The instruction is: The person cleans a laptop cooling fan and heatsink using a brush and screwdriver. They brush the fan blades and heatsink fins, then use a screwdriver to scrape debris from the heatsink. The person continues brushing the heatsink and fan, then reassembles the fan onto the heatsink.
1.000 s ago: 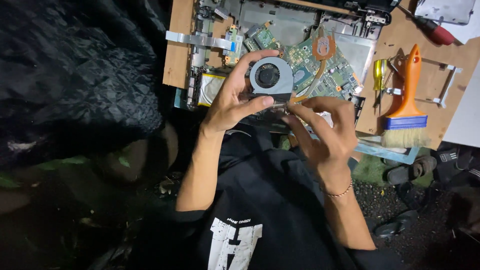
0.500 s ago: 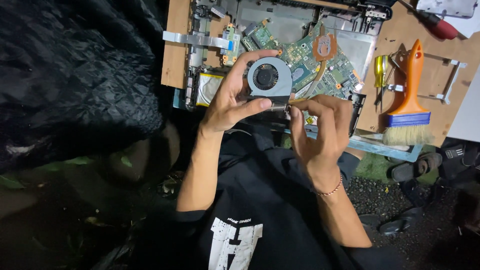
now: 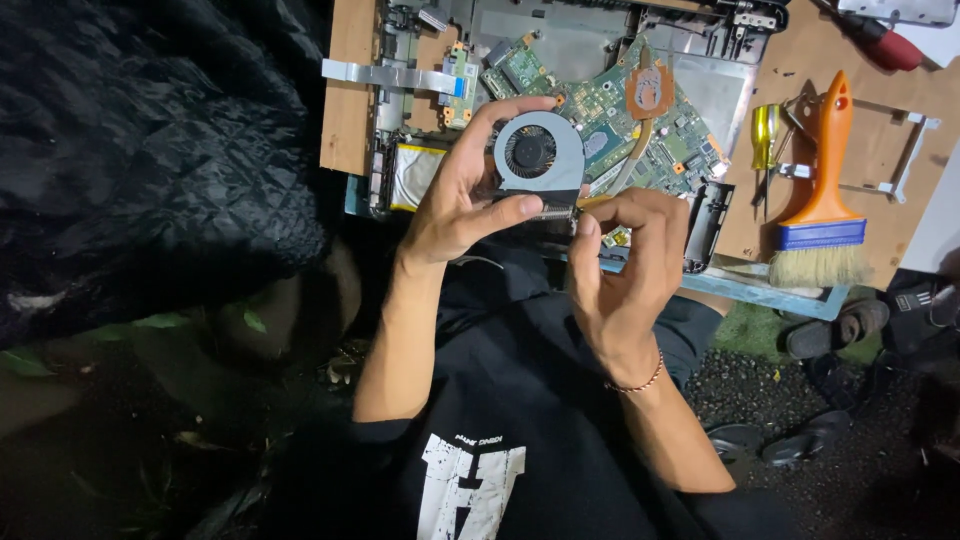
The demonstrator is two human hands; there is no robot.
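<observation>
Above the board | fan in left hand grip | right hand grip pinching its lower edge

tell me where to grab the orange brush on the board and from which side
Take the orange brush by its long tapered handle, coming from above. It lies flat on the wooden board with the bristles toward the person, so the handle's narrow middle is exposed, though a yellow-handled screwdriver crowds one side.

The left hand grips a grey cooling fan above the opened laptop chassis. The right hand pinches the fan's near edge. An orange-handled brush and a yellow screwdriver lie to the right on the wooden board.
</observation>
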